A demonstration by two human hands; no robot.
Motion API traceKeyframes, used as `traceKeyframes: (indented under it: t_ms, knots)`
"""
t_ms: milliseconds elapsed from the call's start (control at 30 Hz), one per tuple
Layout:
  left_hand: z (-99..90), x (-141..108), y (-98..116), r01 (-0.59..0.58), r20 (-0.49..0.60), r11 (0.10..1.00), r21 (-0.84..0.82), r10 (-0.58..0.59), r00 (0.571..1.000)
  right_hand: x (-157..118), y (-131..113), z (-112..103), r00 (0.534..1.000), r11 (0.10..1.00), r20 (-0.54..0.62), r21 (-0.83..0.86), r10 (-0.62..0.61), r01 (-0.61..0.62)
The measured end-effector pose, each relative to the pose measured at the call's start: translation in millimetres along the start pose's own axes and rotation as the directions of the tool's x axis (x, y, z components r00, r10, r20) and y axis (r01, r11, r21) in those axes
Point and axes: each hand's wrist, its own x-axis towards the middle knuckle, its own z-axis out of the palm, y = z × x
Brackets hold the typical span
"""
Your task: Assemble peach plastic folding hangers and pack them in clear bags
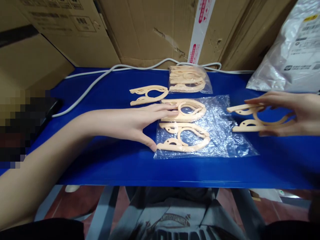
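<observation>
While our right hand point(300, 115) is gripping one folding hanger point(246, 128) near the clear bag point(221, 136), our left hand point(125, 123) is touching another hanger point(203, 110), fingers apart.
We are risking plastic snagged on jutting arms point(237, 108).

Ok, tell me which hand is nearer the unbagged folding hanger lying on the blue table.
Left. The left hand is on the near side of that folding hanger; the right hand is far to its right, gripping another hanger.
</observation>
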Motion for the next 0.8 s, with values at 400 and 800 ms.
traceKeyframes:
  t_ms: [400, 800]
  knots:
    - [6.3, 2, 2, -0.008, -0.057, 0.995, 0.101, 0.014, 0.998, -3, -49, 21, 0.894, 0.907, 0.151, 0.083, -0.421, 0.413]
    - [4.9, 3, 3, 0.017, -0.027, 0.998, 0.061, -0.015, 1.000, 11, -59, 42, 0.807, 0.822, 0.164, 0.058, -0.568, 0.567]
